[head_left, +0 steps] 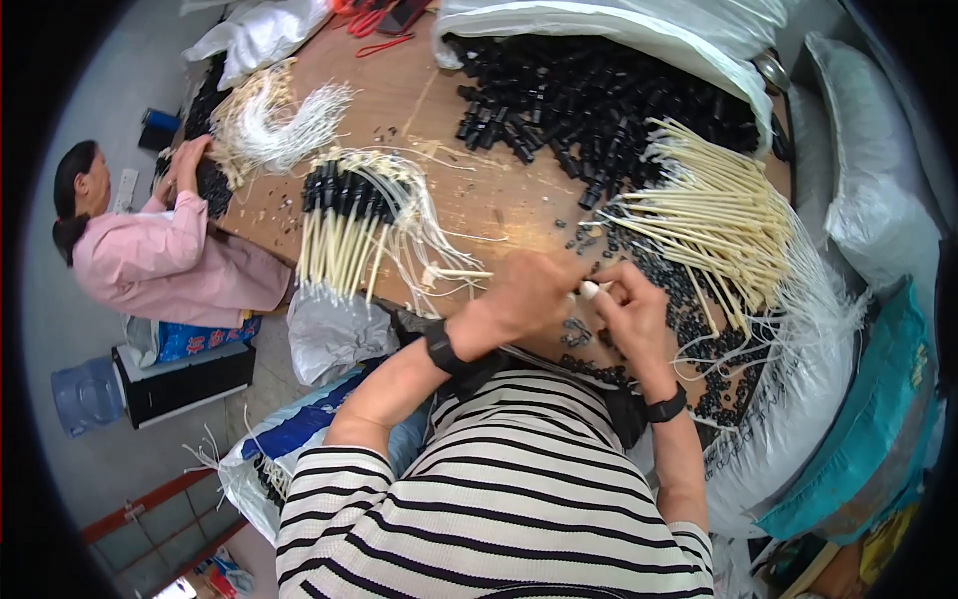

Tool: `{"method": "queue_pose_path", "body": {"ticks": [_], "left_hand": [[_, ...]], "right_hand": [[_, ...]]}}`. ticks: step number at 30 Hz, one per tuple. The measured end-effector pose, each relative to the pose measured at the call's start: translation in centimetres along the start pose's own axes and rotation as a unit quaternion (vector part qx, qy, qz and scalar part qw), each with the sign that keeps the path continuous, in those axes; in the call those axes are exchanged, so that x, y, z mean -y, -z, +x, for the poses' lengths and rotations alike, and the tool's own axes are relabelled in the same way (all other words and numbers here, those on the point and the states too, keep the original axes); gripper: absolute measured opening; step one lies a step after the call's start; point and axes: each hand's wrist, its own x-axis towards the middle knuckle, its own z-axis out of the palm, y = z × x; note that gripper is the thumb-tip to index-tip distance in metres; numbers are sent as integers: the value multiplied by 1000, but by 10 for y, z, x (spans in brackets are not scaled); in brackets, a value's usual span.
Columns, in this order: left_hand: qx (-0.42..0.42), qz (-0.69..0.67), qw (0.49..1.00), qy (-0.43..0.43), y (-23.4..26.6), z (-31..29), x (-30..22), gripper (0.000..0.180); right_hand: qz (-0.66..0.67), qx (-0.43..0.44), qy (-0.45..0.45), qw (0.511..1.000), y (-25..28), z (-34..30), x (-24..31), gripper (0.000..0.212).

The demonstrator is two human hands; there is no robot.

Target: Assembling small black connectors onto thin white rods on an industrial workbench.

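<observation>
My left hand (pixel 531 292) is curled, its fingers slightly blurred, and meets my right hand (pixel 635 311) over the near edge of the table. The fingers of my right hand are pinched together. Between the hands shows a small white piece (pixel 589 290); whether it is held or worn on a fingertip I cannot tell. Small black parts (pixel 649 262) lie scattered around and beyond my right hand. Left of my left hand stands a bundle of cream rods with black connectors (pixel 344 205), white cords trailing from it. A pile of cream rods (pixel 714 225) lies to the right.
Black connectors (pixel 559 100) spill from a white sack (pixel 639 22) at the back of the wooden table (pixel 439 110). White cords (pixel 289 130) lie at far left, near a person in pink (pixel 150 240). Full sacks (pixel 878 170) stand at right. Red-handled tools (pixel 384 45) lie at the back.
</observation>
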Motion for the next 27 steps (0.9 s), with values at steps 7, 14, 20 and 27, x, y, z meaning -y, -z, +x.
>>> {"method": "queue_pose_path", "body": {"ticks": [7,14,20,27], "left_hand": [[-145,13,989,-5,31,-23,20,23],[-340,242,884,213,120,-69,124,20],[-320,335,804,373,122,-90,202,39],[-106,-51,993,29,54,10,82,43]], "right_hand": [[18,53,16,998,-33,18,21,18],[-88,-59,244,964,-33,38,40,14],[-125,93,217,964,-48,20,13,22],[-151,-33,70,985,16,18,-22,17]]}}
